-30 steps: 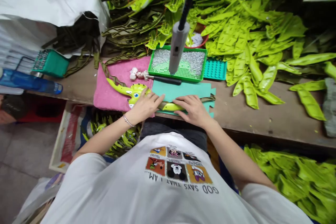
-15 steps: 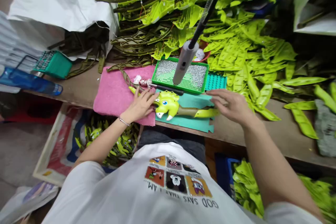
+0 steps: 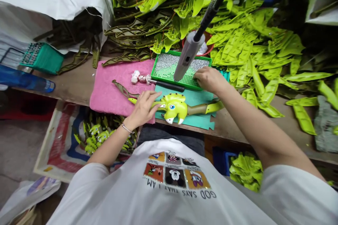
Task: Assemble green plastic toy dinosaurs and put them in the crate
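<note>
Moved since the earlier frame: my right hand (image 3: pixel 210 79), now at the green tray (image 3: pixel 165 74), fingers bunched, contents indiscernible. Left hand (image 3: pixel 144 107) rests on the dinosaur toy (image 3: pixel 175 109), grip unclear; head just right, long axis sideways, narrow end pointing rightward.

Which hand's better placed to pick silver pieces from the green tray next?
Right, likely: the right hand is at the green tray, near its silver pieces. The left hand is at the yellow-green toy.

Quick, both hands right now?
Left hand: curled over the triceratops toy; firm grip can't be told.
Right hand: bunched at the green perforated tray; can't tell if holding anything.
</note>
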Demonstrator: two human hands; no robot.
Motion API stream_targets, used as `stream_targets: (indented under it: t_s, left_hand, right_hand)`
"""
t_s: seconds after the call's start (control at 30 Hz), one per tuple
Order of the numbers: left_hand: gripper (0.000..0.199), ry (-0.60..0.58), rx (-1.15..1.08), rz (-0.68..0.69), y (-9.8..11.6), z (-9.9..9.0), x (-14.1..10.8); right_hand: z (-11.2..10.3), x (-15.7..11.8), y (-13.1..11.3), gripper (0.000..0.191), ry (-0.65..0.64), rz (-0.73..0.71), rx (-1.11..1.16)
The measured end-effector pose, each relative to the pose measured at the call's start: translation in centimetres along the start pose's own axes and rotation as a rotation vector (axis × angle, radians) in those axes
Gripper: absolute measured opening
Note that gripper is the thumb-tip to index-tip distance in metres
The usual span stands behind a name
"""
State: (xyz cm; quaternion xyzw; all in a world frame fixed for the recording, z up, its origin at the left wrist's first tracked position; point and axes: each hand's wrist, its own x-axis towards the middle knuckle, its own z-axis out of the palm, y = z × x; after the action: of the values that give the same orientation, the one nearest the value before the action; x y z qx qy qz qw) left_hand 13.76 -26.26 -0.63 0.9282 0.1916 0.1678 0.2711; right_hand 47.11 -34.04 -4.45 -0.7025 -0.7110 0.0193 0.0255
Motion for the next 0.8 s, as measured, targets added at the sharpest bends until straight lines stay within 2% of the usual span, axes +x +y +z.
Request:
stream_targets:
  t_s: [0.07, 0.13, 0.23, 0.33, 0.43, 0.5, 0.57, 0.7, 0.8]
  left_hand:
    - [0.034, 0.098, -0.273, -0.120, 1.1, 0.0, 0.5]
    - [0.030, 0.125, -0.632, -0.255, 2.3, 0.7, 1.3]
    - [0.029, 0.060, -1.146, -0.444, 4.0, 2.7, 3.1]
    - [0.025, -0.012, -1.463, -0.616, 5.6, 4.4, 5.3]
    - [0.019, -0.006, -1.630, -0.772, 6.9, 5.3, 7.4]
    - [0.016, 0.066, -1.694, -0.863, 7.7, 5.4, 8.4]
    - [0.012, 0.148, -1.746, -0.944, 8.1, 5.4, 8.9]
    - [0.019, 0.196, -1.841, -1.008, 8.3, 5.0, 8.4]
    - [0.023, 0.225, -1.859, -1.047, 8.3, 4.7, 7.2]
  right_hand:
    - [0.4, 0.1, 0.4, 0.023, 0.069, 0.009, 0.051]
    - [0.6, 0.5, 0.5, 0.020, 0.161, 0.041, 0.168]
    - [0.7, 0.9, 0.5, 0.022, 0.284, 0.156, 0.358]
    - [0.4, 1.0, 0.3, 0.020, 0.369, 0.296, 0.479]
    - [-0.4, 0.7, -0.3, 0.018, 0.424, 0.394, 0.564]
    - [-1.3, 0.0, -1.5, 0.016, 0.460, 0.412, 0.646]
    - [-2.5, -1.1, -3.4, 0.013, 0.465, 0.367, 0.751]
    - [-4.4, -4.0, -8.1, 0.014, 0.360, 0.210, 0.816]
    - [-4.8, -5.4, -10.5, 0.019, 0.356, 0.193, 0.780]
